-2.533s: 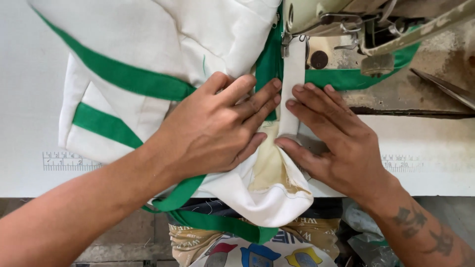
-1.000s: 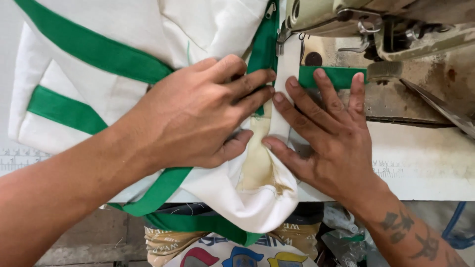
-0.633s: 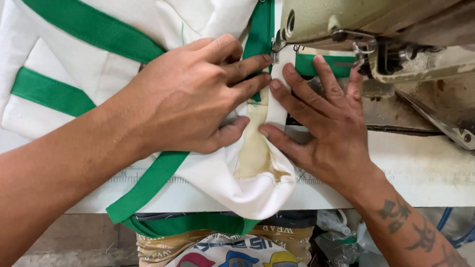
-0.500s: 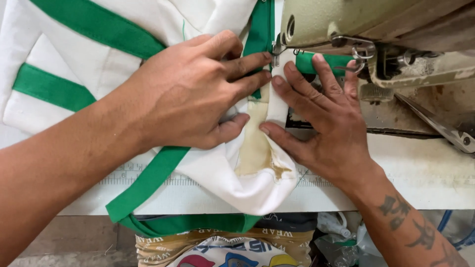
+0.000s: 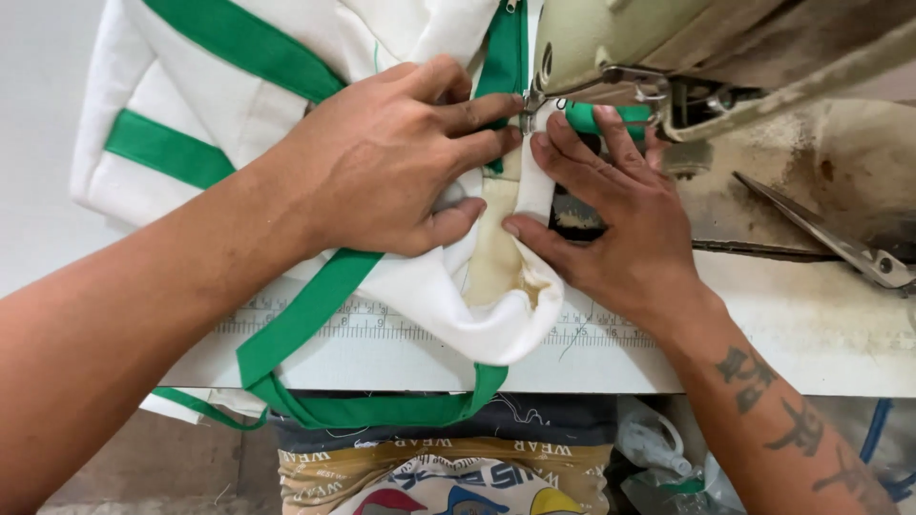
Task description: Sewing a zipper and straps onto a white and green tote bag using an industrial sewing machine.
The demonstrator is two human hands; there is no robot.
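Left hand (image 5: pixel 382 167) and right hand (image 5: pixel 620 219) press flat, grip clasping nothing, on the white fabric bag with green webbing straps (image 5: pixel 286 105) on the worktop (image 5: pixel 811 324), under the beige sewing machine head (image 5: pixel 658 48). Seam looks mid-way; near end unsewn.

- A sewing workshop: an industrial sewing machine (image 5: pixel 668 48) stands on the worn desk (image 5: pixel 821 324).
- A printed ruler strip (image 5: pixel 611 334) lines the desk's edge.
- Scissors (image 5: pixel 821 234) lie beside the machine.
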